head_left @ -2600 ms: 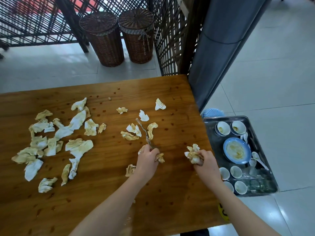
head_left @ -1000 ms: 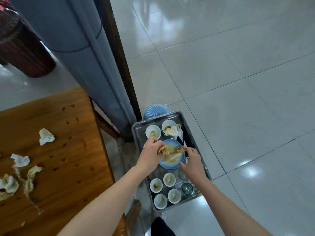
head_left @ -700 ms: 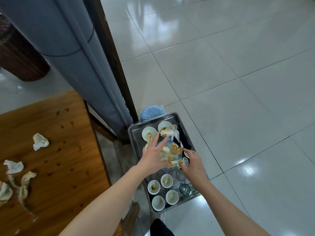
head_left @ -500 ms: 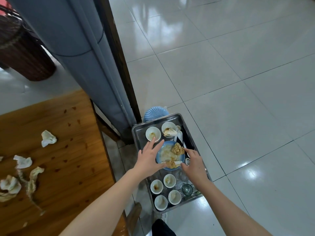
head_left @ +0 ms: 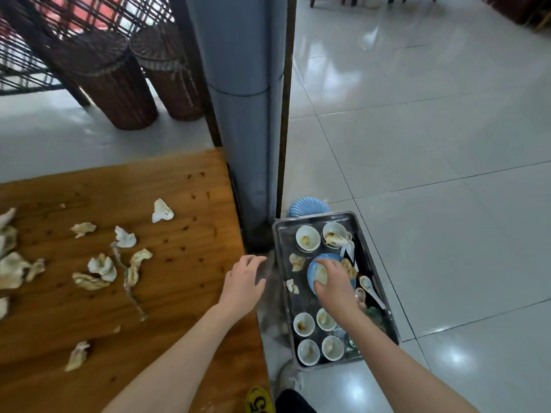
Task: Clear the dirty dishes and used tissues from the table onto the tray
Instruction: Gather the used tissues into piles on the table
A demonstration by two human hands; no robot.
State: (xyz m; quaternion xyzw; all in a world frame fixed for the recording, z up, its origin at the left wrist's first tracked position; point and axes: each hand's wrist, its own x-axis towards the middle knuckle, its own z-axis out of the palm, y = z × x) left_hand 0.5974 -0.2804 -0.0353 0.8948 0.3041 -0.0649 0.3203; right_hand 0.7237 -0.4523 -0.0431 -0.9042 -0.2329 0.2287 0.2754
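Observation:
A metal tray (head_left: 279, 242) sits low beside the wooden table (head_left: 185, 281), holding several small white bowls (head_left: 307, 237), spoons and a blue plate (head_left: 313, 274). My right hand (head_left: 335, 283) lies palm-down over the blue plate, pressing stained tissues into it. Two tissue scraps (head_left: 296, 261) lie loose on the tray left of the plate. My left hand (head_left: 244, 281) hovers above the table's right edge, fingers relaxed and holding nothing. Several crumpled stained tissues (head_left: 103, 268) and a thin stick (head_left: 128, 283) lie on the table's left half.
A grey padded pillar (head_left: 244, 99) stands at the table's far right corner. A blue ribbed dish (head_left: 308, 206) peeks out behind the tray. Two wicker baskets (head_left: 119, 84) stand on the floor beyond the table. Glossy tiled floor spreads to the right.
My left hand has left the tray and moved left over the table edge. My right hand has shifted onto the blue plate, covering the tissues there. The view has swung back toward the table.

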